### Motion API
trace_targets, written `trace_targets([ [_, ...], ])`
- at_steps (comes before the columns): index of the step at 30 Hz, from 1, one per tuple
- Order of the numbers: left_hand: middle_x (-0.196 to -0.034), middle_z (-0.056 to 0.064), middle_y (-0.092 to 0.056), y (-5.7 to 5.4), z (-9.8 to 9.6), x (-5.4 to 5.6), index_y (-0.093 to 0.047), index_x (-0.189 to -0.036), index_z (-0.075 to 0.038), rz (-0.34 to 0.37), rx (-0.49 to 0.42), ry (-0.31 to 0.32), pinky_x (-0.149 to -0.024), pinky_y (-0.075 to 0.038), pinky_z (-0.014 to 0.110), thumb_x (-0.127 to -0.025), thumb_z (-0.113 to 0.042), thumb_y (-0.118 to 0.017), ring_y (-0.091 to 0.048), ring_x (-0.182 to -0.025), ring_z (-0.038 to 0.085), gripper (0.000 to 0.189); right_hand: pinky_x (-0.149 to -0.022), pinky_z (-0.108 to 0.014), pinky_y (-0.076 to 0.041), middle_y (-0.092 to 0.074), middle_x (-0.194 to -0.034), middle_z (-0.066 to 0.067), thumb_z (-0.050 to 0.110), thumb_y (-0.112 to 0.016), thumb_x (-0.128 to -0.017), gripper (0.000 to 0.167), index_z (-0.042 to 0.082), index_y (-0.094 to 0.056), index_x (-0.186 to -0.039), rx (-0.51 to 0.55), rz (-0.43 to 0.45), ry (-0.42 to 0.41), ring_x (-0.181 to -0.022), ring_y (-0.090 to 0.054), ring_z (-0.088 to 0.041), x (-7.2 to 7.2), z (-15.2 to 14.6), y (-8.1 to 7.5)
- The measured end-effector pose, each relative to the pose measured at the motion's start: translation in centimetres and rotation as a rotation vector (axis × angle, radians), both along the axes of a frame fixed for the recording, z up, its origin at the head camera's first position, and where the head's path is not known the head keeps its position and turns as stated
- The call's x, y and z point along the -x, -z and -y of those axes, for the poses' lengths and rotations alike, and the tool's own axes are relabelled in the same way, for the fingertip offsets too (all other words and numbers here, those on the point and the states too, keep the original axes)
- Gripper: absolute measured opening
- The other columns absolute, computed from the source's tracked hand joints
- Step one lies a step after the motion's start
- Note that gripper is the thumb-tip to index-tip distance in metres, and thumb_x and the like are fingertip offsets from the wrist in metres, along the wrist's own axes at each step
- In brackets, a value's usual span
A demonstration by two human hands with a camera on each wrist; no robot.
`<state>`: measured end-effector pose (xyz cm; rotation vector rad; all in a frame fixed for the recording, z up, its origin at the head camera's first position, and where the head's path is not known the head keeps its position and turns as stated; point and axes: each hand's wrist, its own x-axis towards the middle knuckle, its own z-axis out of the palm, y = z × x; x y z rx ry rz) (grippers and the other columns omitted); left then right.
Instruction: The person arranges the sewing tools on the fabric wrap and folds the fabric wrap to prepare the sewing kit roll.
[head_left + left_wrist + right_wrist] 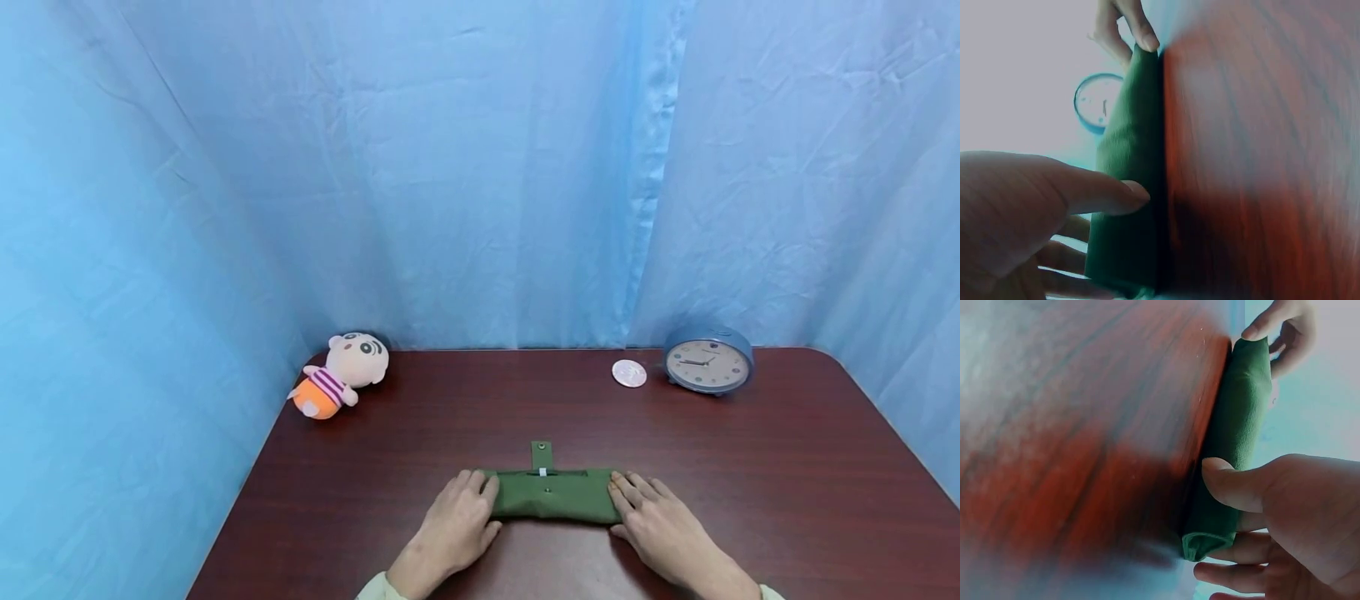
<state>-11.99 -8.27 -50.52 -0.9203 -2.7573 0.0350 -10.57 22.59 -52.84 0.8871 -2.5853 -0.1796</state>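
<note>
A green cloth pouch (pixel 555 497), long and rolled flat, lies on the table in front of me. Its short strap (pixel 542 455) with a snap button stretches away from me, unfastened, and a small white tag shows at its base. My left hand (pixel 459 518) grips the pouch's left end, its thumb on the near side and its fingers over the top. At the right end, my right hand (pixel 660 527) holds it the same way. The right wrist view shows the open fold at the end of the pouch (pixel 1235 419), below the thumb.
A plush doll (pixel 337 375) in a striped top and orange bottoms lies at the back left. Toward the back right stand a blue alarm clock (pixel 708 361) and a round whitish disc (pixel 628 373). Light blue curtains (pixel 480 183) hang along the table's (pixel 420 425) back and sides.
</note>
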Motion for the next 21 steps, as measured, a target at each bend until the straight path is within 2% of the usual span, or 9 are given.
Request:
trace_targets([
  [2, -0.127, 0.011, -0.066, 0.0, -0.6, -0.3, -0.060, -0.131, -0.003, 0.026, -0.005, -0.013, -0.098, -0.054, 0.039, -0.082, -0.046, -0.079, -0.063, -0.117, 0.026, 0.068, -0.094, -0.044, -0.055, -0.072, -0.121, -0.014, 0.042, -0.076, -0.079, 0.055, -0.001, -0.072, -0.113, 0.007, 0.035, 0.018, -0.112, -0.068, -0.029, -0.2, 0.1, -0.2],
  [4, -0.142, 0.015, -0.058, 0.1, -1.1, -0.4, -0.052, -0.141, -0.001, 0.071, -0.003, -0.015, -0.106, -0.050, 0.044, -0.085, -0.053, -0.073, -0.056, -0.132, 0.030, 0.079, -0.096, -0.044, -0.054, -0.071, -0.122, -0.015, 0.043, -0.076, -0.080, 0.056, -0.002, -0.072, -0.114, 0.015, 0.063, 0.035, -0.114, -0.068, -0.030, -0.3, 0.3, -0.3],
  [7, -0.156, 0.017, -0.044, 0.3, -1.7, -0.6, -0.040, -0.151, 0.000, 0.164, 0.001, -0.019, -0.114, -0.043, 0.048, -0.090, -0.060, -0.063, -0.044, -0.146, 0.032, 0.088, -0.098, -0.045, -0.053, -0.070, -0.125, -0.016, 0.043, -0.076, -0.081, 0.058, -0.003, -0.071, -0.116, 0.020, 0.101, 0.058, -0.116, -0.067, -0.031, -0.5, 0.5, -0.6],
  [13, -0.165, 0.015, -0.030, 1.0, -2.0, -0.6, -0.028, -0.157, -0.002, 0.324, -0.018, -0.047, -0.120, -0.034, 0.052, -0.093, -0.066, -0.052, -0.031, -0.153, 0.029, 0.094, -0.100, -0.047, -0.052, -0.068, -0.129, -0.017, 0.044, -0.076, -0.081, 0.063, -0.004, -0.069, -0.120, 0.029, 0.169, 0.084, -0.120, -0.065, -0.033, -0.6, 0.8, -1.0],
  [21, -0.166, 0.016, -0.026, 1.5, -2.0, -0.6, -0.024, -0.158, -0.001, 0.391, -0.044, -0.045, -0.122, -0.031, 0.053, -0.092, -0.066, -0.054, -0.029, -0.154, 0.029, 0.097, -0.101, -0.050, -0.051, -0.065, -0.133, -0.020, 0.045, -0.074, -0.085, 0.064, -0.005, -0.066, -0.125, 0.086, 0.294, 0.079, -0.122, -0.063, -0.036, -0.4, 0.3, -1.6],
])
